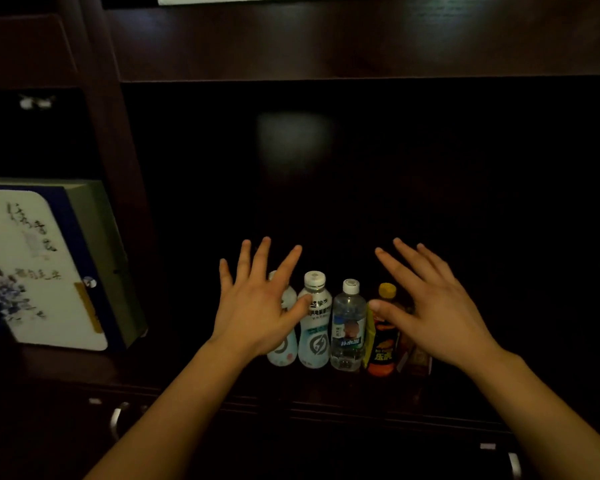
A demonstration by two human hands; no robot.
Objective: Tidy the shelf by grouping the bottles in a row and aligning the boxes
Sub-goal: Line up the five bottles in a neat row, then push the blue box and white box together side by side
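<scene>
The dark wooden shelf [326, 386] sits in a dim cabinet recess, its back wall almost black with one faint pale reflection high up. To the left, past an upright divider, a large white-fronted box [39, 268] with brush calligraphy and a blue-grey spine leans in the neighbouring compartment. Metal drawer handles [116, 422] show below the shelf's front edge.

Four bottles stand upright in a close row near the front of the shelf — a pale bottle [286, 344] half hidden by the left hand, a white bottle with a lightning mark [315, 327], a clear water bottle with a blue label [348, 327], and an orange drink bottle with a yellow cap [383, 344]. Just right of the orange one, a small reddish box [418, 362] lies mostly in shadow; its shape is hard to tell.

The left hand [257, 306] and the right hand [433, 306] both hover with fingers spread wide, holding nothing, one over each end of the row. Whether they touch the bottles cannot be told.

Behind the row and off to the right the shelf reads as dark open depth.
</scene>
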